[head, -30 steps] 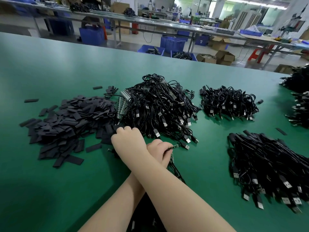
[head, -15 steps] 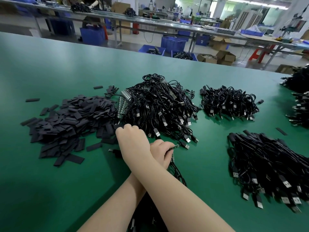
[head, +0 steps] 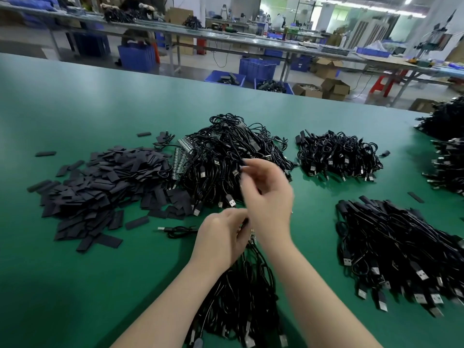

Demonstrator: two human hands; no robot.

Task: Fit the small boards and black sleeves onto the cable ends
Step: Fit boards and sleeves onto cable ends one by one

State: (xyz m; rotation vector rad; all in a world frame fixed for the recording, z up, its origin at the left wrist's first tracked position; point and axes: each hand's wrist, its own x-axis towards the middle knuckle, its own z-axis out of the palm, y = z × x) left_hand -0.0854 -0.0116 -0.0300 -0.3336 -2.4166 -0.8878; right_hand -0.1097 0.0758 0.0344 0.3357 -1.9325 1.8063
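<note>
**Hands meet over the cable bundle at the near edge of the green table**

A bundle of black cables (head: 241,295) lies on the green table (head: 75,285) between the two forearms, USB plugs showing at its near end. The left hand (head: 221,241) grips the bundle's far end, fingers curled round it, and a small board (head: 251,237) peeks out just beside its fingers. The right hand (head: 268,197) is raised just above and beyond the left, blurred, thumb and forefinger brought close together at the fingertips (head: 244,163); whether they pinch anything cannot be told.

A single loose cable (head: 179,230) lies on the table just left of the left hand. Beyond the hands rises the big tangled heap of cables (head: 226,159), with a strip of small boards (head: 182,156) standing against its left side. Left of that spreads the pile of flat black sleeves (head: 100,187), a few strays lying apart from it. To the right sit a smaller cable heap (head: 339,155) farther off and a nearer heap of finished-looking cables (head: 401,249) with plugs fanned toward the camera. More cable heaps (head: 449,146) touch the right edge of view. Past the table stand blue crates (head: 136,56) and cardboard boxes (head: 334,87) under long workbenches.
</note>
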